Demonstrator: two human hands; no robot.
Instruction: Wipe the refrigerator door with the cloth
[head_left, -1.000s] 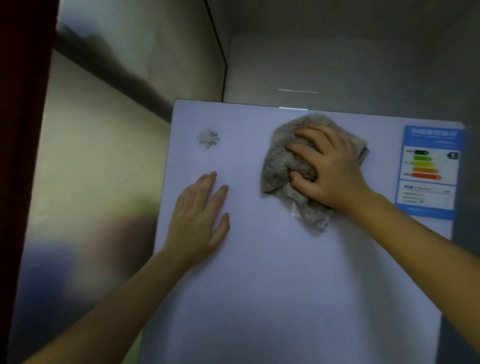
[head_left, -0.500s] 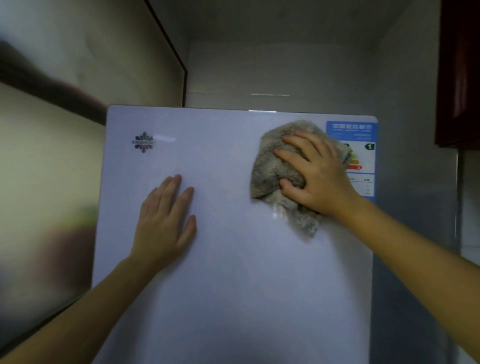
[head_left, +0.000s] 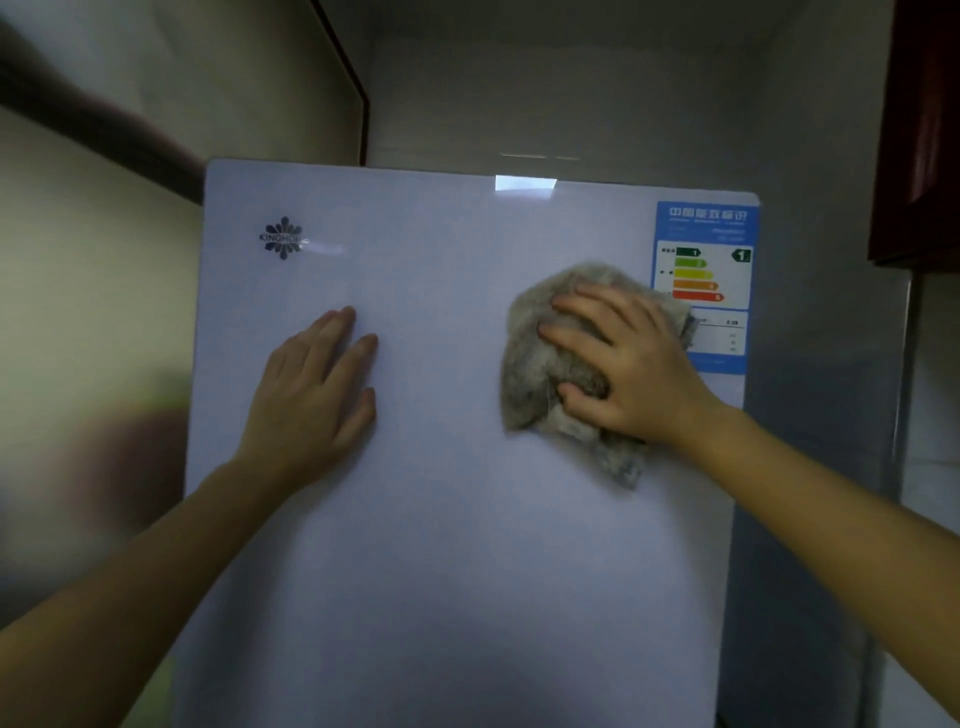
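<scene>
The white refrigerator door (head_left: 441, 545) fills the middle of the head view. A crumpled grey cloth (head_left: 535, 364) lies pressed against its upper right part, next to the blue energy label (head_left: 711, 244) and covering that label's lower left corner. My right hand (head_left: 628, 369) lies spread over the cloth with the thumb curled into its folds, holding it to the door. My left hand (head_left: 317, 389) rests flat on the door's left half, fingers apart, holding nothing. A dark flower logo (head_left: 282, 237) sits near the door's top left corner.
A beige wall (head_left: 88, 312) runs close along the door's left edge. A grey wall (head_left: 821, 364) stands to the right, and a dark red cabinet (head_left: 919, 130) hangs at the upper right. The back wall (head_left: 545, 93) shows above the refrigerator.
My right hand has slid the cloth to the right and then down the door, onto the energy label's lower left corner. The left hand has stayed flat on the door.
</scene>
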